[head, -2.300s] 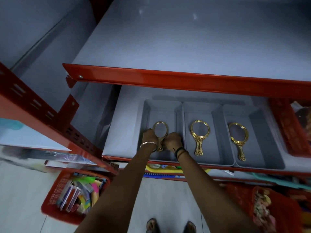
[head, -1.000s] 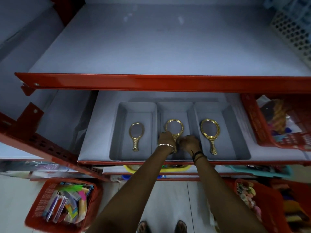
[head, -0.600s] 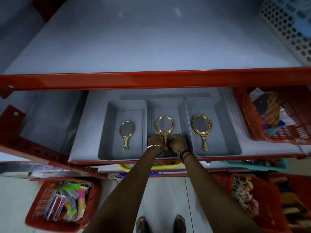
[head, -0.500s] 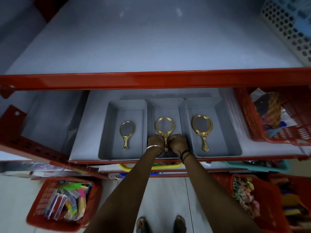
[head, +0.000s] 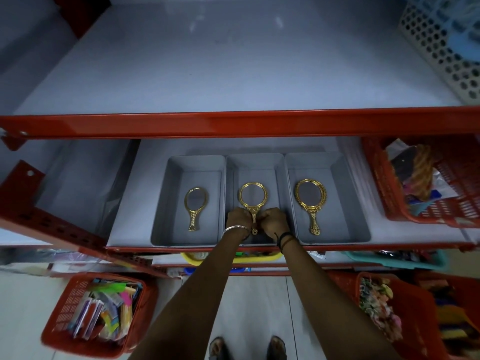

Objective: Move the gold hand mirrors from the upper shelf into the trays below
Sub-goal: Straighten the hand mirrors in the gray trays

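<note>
Three grey trays stand side by side on the lower shelf, each holding one gold hand mirror. The left mirror (head: 194, 207) lies flat in the left tray (head: 166, 201). The right mirror (head: 311, 203) lies in the right tray (head: 348, 203). The middle mirror (head: 252, 197) rests in the middle tray (head: 254, 165). My left hand (head: 237, 218) and my right hand (head: 274, 220) pinch its handle from either side. The upper shelf (head: 233, 74) carries no mirrors.
A red shelf rail (head: 233, 124) crosses above the trays. A red basket (head: 426, 193) with mixed goods sits right of the trays. A white perforated basket (head: 441, 48) is at the upper right. Red baskets (head: 98, 313) stand on the floor.
Both hands moved from the left mirror's handle to the middle mirror's handle. In the last half second they have stayed on it.
</note>
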### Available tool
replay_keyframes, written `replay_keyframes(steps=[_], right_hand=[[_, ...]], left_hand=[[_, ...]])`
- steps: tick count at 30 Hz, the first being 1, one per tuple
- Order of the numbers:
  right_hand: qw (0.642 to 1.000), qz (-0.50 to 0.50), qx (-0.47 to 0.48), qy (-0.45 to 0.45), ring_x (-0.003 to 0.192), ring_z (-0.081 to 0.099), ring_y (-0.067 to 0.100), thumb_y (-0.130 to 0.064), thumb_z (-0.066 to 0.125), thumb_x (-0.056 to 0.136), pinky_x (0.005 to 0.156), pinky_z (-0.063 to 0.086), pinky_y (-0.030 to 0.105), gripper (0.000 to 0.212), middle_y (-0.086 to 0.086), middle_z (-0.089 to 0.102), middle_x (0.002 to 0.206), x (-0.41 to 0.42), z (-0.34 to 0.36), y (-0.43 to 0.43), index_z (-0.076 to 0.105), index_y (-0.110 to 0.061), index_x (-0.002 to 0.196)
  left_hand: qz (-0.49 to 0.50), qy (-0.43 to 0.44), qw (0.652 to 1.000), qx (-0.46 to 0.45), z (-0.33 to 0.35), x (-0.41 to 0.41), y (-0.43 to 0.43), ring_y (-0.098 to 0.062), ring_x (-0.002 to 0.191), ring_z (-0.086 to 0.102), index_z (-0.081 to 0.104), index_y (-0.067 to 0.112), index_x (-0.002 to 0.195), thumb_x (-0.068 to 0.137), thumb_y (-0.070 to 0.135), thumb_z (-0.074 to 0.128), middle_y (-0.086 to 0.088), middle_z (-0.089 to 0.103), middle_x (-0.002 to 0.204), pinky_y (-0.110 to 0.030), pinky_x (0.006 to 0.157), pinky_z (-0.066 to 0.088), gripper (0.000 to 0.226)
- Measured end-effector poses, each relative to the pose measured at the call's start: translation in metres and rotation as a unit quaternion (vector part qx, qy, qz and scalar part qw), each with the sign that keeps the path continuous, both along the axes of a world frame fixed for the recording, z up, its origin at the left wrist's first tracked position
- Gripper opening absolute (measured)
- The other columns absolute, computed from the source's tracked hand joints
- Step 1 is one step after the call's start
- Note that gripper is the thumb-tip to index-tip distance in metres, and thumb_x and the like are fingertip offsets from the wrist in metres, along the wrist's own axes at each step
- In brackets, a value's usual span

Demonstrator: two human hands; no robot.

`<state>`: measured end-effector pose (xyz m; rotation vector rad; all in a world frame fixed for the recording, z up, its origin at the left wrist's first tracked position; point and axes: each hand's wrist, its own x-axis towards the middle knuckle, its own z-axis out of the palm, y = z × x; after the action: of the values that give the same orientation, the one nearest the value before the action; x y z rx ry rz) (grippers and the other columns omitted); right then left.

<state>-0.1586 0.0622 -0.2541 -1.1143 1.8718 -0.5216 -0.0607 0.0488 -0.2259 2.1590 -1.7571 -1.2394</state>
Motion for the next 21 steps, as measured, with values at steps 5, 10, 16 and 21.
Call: replay_keyframes(steps=[5,10,16,21], right_hand=[[0.992,-0.052,-0.076,-0.08,0.082,0.066,0.032,0.004,0.06,0.08,0.083,0.056,0.046,0.03,0.023,0.071,0.087,-0.031,0.03,-0.001,0.064,-0.017,0.06],[0.983,-0.124,-0.13,-0.035,0.076,0.058,0.022,0.002,0.065,0.08,0.072,0.055,0.036,0.012,0.014,0.066,0.082,-0.102,0.043,0.008,0.07,-0.005,0.07],[0.988,-0.073,0.045,0.132,0.091,0.067,0.028,-0.02,0.055,0.088,0.075,0.049,0.029,0.031,0.02,0.073,0.101,-0.155,0.02,0.025,0.071,0.005,0.093],[0.989,-0.009,0.078,0.129,0.11,0.063,0.031,-0.016,0.05,0.092,0.094,0.05,0.035,0.03,0.018,0.068,0.117,-0.16,0.005,0.029,0.069,0.002,0.108]], left_hand=[[0.042,0.032,0.991,-0.123,0.017,-0.016,-0.008,-0.032,0.104,0.065,0.068,-0.004,0.102,0.088,-0.003,0.047,-0.022,0.07,0.107,-0.031,0.088,0.05,0.025],[-0.005,0.128,0.972,-0.196,0.038,-0.079,-0.004,-0.032,0.1,0.066,0.07,-0.008,0.093,0.082,-0.013,0.044,-0.025,0.072,0.102,-0.028,0.085,0.048,0.029],[-0.131,0.042,0.989,-0.061,0.016,-0.141,0.015,-0.035,0.117,0.058,0.06,-0.011,0.116,0.087,-0.003,0.055,-0.025,0.062,0.124,-0.033,0.097,0.047,0.03],[-0.181,-0.026,0.983,-0.002,-0.007,-0.157,0.022,-0.033,0.119,0.057,0.058,-0.008,0.119,0.086,0.002,0.064,-0.022,0.06,0.127,-0.034,0.099,0.047,0.035]])
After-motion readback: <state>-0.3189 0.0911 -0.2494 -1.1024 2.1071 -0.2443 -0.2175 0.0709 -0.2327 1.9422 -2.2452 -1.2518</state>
